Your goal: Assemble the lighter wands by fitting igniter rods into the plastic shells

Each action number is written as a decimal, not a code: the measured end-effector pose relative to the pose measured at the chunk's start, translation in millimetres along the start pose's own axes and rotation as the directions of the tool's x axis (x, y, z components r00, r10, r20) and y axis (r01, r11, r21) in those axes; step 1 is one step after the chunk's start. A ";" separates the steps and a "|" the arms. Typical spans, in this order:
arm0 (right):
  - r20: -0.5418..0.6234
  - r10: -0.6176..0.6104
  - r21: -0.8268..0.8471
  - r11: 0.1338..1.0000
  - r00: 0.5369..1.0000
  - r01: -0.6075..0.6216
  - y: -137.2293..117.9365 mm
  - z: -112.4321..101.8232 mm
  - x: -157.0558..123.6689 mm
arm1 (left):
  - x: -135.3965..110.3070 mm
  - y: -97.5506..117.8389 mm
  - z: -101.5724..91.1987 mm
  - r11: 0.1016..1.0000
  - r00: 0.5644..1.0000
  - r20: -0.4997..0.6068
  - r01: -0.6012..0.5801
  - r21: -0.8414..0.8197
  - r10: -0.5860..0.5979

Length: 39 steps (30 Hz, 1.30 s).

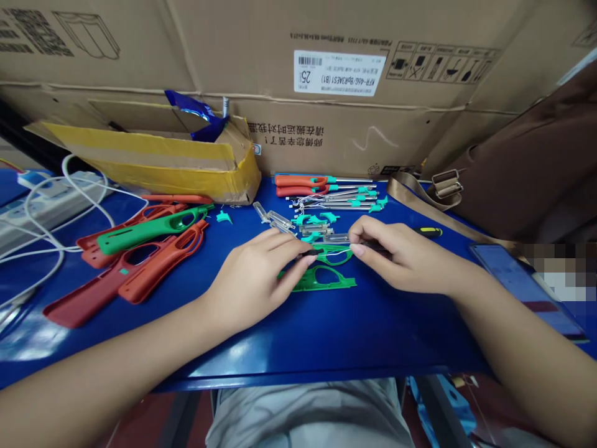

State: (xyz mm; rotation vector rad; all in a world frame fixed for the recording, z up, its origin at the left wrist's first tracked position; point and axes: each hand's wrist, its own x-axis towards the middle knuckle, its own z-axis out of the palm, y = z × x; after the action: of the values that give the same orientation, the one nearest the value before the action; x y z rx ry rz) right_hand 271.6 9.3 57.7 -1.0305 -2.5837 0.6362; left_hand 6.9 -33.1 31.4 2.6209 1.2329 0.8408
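My left hand [254, 283] is closed, thumb and fingers pinching a small black part [309, 252]. A thin white wire [334, 252] runs from that part across to my right hand [405, 255]. The right hand is also pinched, around a thin dark rod mostly hidden by its fingers. Just below and behind the hands lie green lighter shell halves [321, 283] with oval openings. Beyond them are clear lighter fuel tanks [280, 219] and small turquoise triggers [329, 216].
Orange lighter shells [163, 264] and a green one [149, 230] lie left, near a power strip [69, 202]. At the back are lighters with metal tubes [303, 182] and a yellow-taped box [163, 162]. A phone [522, 286] and a strap [448, 214] are right.
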 end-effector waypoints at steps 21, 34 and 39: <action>0.225 0.037 -0.030 0.999 0.974 -0.031 5.1 -2.8 -3.3 | 2.1 -7.9 7.3 0.997 0.972 0.227 0.078 -0.028 -0.069; 0.356 0.096 -0.126 0.991 0.930 -0.054 11.0 -11.4 -7.3 | 1.1 -9.4 9.5 0.992 0.988 0.151 0.051 -0.117 -0.033; 0.366 0.126 -0.154 0.985 0.922 -0.073 10.6 -9.1 -7.7 | 1.9 -8.0 9.1 0.985 0.992 0.116 0.063 -0.162 -0.044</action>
State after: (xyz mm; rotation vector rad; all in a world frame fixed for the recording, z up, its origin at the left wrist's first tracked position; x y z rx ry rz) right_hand 286.9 13.3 59.5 -1.1912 -2.9559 0.7535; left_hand 7.3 -25.4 21.9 2.4568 1.1469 0.7410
